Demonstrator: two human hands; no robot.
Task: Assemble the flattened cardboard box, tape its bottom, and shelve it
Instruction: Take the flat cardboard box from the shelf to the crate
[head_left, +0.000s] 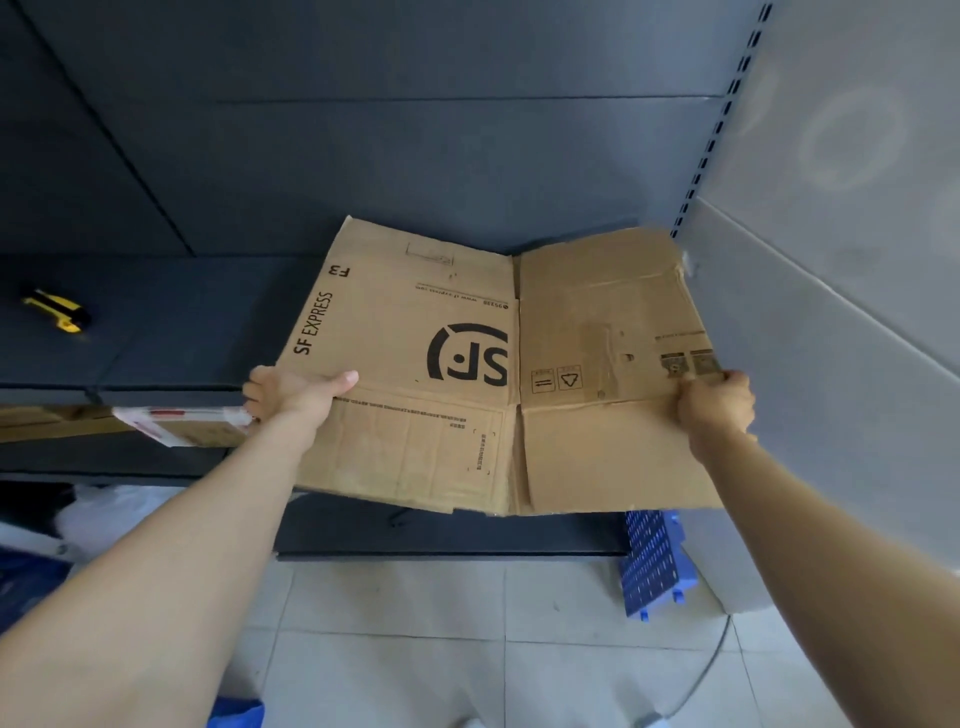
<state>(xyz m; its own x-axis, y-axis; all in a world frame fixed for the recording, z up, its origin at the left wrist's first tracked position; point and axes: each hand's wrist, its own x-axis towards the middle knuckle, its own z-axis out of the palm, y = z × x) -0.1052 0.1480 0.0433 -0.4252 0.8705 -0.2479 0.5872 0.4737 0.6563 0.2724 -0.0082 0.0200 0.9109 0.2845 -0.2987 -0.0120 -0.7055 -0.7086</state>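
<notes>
Brown cardboard box (467, 364) with black print; yellow-and-black knife (57, 312); blue perforated crate (655, 564).

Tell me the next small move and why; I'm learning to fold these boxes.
Probably push the two hands toward each other so the box pops open. The cardboard box is flat, the left hand grips its left edge, and the right hand grips its right edge, in front of the shelf.
</notes>
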